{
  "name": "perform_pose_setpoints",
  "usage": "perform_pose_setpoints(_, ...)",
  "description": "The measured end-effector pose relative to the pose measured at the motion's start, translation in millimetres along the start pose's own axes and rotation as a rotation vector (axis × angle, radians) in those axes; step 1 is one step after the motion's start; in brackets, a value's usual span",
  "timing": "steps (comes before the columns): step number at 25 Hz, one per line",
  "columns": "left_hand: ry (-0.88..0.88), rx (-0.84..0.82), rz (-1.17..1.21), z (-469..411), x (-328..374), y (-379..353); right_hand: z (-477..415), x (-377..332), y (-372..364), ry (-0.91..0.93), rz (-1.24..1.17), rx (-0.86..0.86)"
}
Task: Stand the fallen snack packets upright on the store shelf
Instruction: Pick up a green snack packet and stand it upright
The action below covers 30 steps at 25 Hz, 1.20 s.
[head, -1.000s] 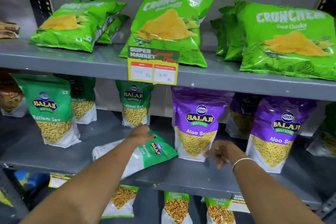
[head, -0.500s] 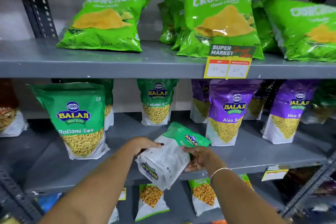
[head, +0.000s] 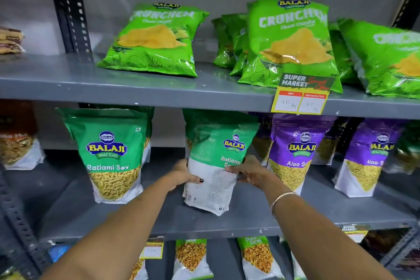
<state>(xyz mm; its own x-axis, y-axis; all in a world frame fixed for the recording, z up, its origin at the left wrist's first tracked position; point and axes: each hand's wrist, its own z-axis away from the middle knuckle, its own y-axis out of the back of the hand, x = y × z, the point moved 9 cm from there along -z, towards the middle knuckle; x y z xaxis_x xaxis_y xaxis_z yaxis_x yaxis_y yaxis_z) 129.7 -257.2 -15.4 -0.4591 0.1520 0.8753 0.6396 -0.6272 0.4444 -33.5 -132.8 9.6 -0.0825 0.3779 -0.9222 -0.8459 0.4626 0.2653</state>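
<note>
A person's two bare hands hold a green and white Ratlami Sev packet (head: 213, 166) upright at the centre of the frame, its base resting on the grey middle shelf (head: 250, 218). The left hand (head: 183, 176) clasps the packet's left edge, thumb across the white lower panel. The right hand (head: 252, 171), with a thin bangle (head: 280, 199) on the wrist, grips the right edge, fingers curled around the side. The packet leans slightly, its printed back panel facing the camera.

To its left stands another green Ratlami Sev pouch (head: 111, 154), upright and well apart from the held one. To the right, two purple Aloo Sev pouches (head: 295, 154) stand upright. On the upper shelf (head: 136, 91), bright green Crunchem chip bags (head: 154, 40) lean back against the wall. A price tag (head: 301, 95) hangs from that shelf's front edge at the right. More packets show on the bottom shelf.
</note>
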Motion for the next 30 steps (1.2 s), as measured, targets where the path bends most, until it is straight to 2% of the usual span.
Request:
perform_pose_setpoints(4,0.008,0.239,-0.034,-5.0,-14.5,9.0,-17.2,-16.3,-9.1,0.220,0.094,0.119)
perform_pose_setpoints(8,0.006,0.271,0.059,-3.5,-26.4,9.9,-24.6,-16.0,-13.5,0.269,0.094,0.104)
perform_pose_setpoints(10,0.016,0.207,0.101,-3.6,-29.3,8.1,-27.9,-10.8,-13.8,0.207,0.135,0.088)
perform_pose_setpoints(12,0.057,0.107,0.144,-4.3,-34.4,5.6,-25.9,5.0,-13.1,0.029,0.185,0.078)
perform_pose_setpoints(14,0.146,0.001,0.145,-0.6,-41.7,5.3,-16.1,26.1,-24.2,-0.192,0.100,-0.033)
perform_pose_setpoints(16,0.232,-0.055,0.152,7.3,-48.6,8.7,-9.8,34.6,-39.8,-0.267,-0.083,-0.139)
perform_pose_setpoints(20,0.195,-0.085,0.111,9.9,-49.9,6.5,-17.3,34.6,-47.7,-0.206,-0.202,-0.134)
perform_pose_setpoints(23,0.094,-0.055,0.063,7.3,-35.6,-4.6,-21.0,36.8,-54.8,-0.165,-0.120,-0.197)
perform_pose_setpoints(25,0.029,-0.008,0.050,2.4,-24.5,-9.5,-17.3,35.2,-59.2,-0.099,-0.039,-0.264)
perform_pose_setpoints(28,-0.016,-0.023,0.093,-4.8,-13.9,-18.4,-12.1,32.3,-68.7,0.035,0.042,-0.409)
perform_pose_setpoints(30,-0.017,-0.016,0.103,-8.8,-10.4,-20.8,-13.4,30.2,-72.1,0.118,0.121,-0.390)
